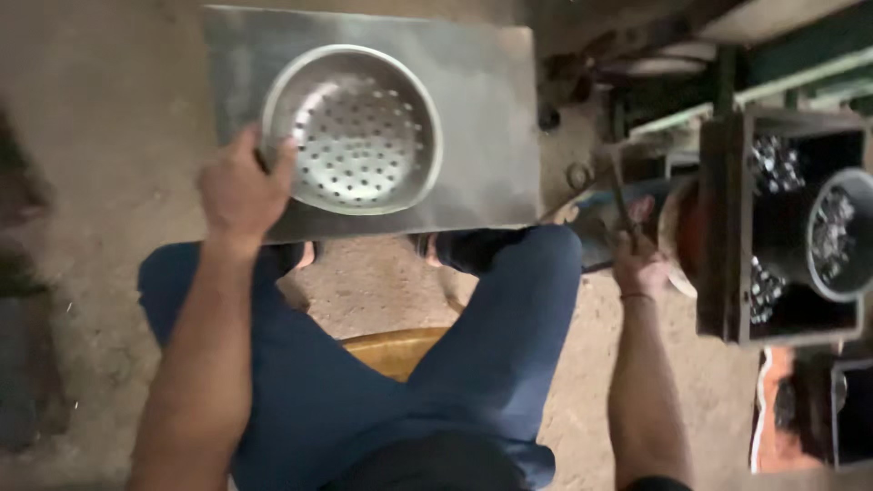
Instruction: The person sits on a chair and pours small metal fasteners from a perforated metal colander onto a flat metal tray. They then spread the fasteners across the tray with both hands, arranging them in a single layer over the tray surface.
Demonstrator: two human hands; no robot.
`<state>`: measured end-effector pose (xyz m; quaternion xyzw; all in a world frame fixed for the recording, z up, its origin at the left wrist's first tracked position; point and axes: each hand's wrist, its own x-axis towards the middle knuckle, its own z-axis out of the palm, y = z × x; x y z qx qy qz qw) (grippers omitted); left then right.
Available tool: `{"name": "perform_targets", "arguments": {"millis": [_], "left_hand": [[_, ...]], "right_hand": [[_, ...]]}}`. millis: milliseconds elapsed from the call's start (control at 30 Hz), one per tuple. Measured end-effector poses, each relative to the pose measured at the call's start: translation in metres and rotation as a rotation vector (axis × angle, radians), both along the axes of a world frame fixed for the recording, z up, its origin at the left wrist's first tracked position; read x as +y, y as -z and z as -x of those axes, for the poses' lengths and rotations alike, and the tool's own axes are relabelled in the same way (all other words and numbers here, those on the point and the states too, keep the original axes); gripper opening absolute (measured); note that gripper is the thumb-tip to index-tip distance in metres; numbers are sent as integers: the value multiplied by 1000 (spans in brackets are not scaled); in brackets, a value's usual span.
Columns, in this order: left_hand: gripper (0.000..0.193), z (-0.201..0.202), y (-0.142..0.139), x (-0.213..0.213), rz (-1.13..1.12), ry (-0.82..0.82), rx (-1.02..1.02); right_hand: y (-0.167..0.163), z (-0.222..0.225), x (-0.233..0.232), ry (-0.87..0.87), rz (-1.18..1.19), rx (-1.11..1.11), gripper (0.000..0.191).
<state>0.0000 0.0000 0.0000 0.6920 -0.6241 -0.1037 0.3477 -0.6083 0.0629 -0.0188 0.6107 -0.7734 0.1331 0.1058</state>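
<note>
— Over the steel worktop (482, 118), the left hand (241, 186) clamps its fingers on the perforated bowl (353, 127), pinning its rim flat.
— Right hand (639, 264) grips a thin tool (622, 202) beside the dark crate (727, 227), fingers clenched.

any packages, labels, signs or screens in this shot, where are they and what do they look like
No labels, signs or screens show.
Dark crate: at the right, by the right hand; boxy, open-topped, holding shiny metal bits.
Round grey container: inside the crate, also holding metal bits.
</note>
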Motion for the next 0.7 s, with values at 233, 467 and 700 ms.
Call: {"name": "perform_targets", "arguments": {"millis": [233,467,700], "left_hand": [[30,-3,19,-3,-41,-12,280],[30,-38,29,-1,168,-301,942],[21,-77,28,19,418,-422,1213]], "right_hand": [[-126,52,4,-1,246,199,38],[-174,127,72,623,292,-510,41],[-142,-12,-31,83,698,-1762,47]]}}
